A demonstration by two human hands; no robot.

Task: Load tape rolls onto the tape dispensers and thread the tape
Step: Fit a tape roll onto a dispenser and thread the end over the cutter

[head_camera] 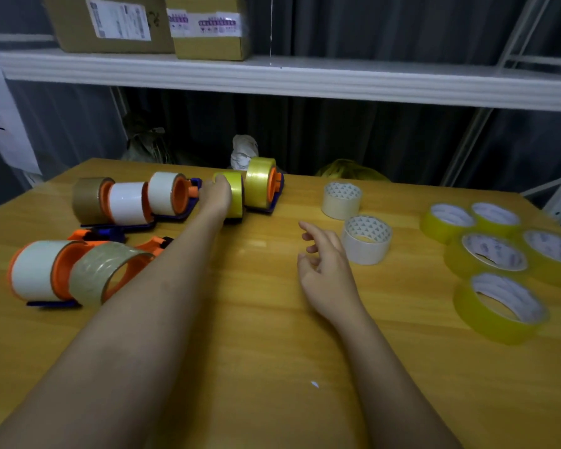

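Left hand (216, 197) reaching far, fingers curled round yellow tape roll (235, 197) on dispenser, far-centre table (256, 319). Right hand (324, 273) hovering, fingers loose, holding nothing. Roll likely light, stiff, slick-sided; best gripped across outer rim, clear of sticky tape end.

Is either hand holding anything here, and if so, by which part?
The left hand has a grip on the yellow tape roll at its outer edge, on a dispenser. The right hand holds nothing, its fingers loosely curled.
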